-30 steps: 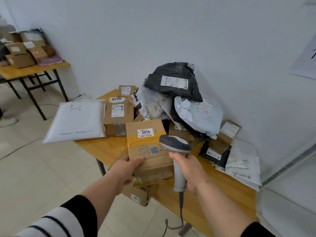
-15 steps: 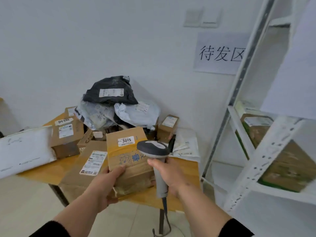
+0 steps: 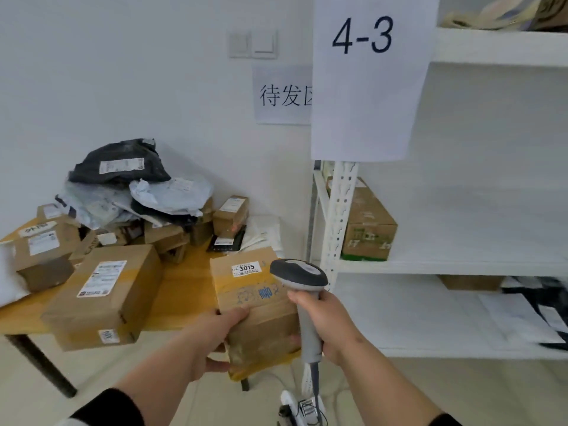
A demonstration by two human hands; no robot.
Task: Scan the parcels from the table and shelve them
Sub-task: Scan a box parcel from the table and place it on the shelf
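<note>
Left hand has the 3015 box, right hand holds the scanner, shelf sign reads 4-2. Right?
One slip: the head view shows the shelf sign reads 4-3, not 4-2. The left hand does hold the 3015 box, and the right hand holds the scanner.

Wooden bench [image 3: 181, 290] is buried in cardboard boxes, one big box [image 3: 104, 296] hanging off the front edge, mailer bags [image 3: 138, 186] heaped at the back. White shelf [image 3: 461, 265] beside it holds a green-printed carton [image 3: 367, 229].

Lighting was bright, even and diffuse with only soft shadows behind the parcel pile [image 3: 135, 192], no glare noted, while wide-angle bending and slight blur affected the shelf unit [image 3: 498, 47] toward the frame edges.
</note>
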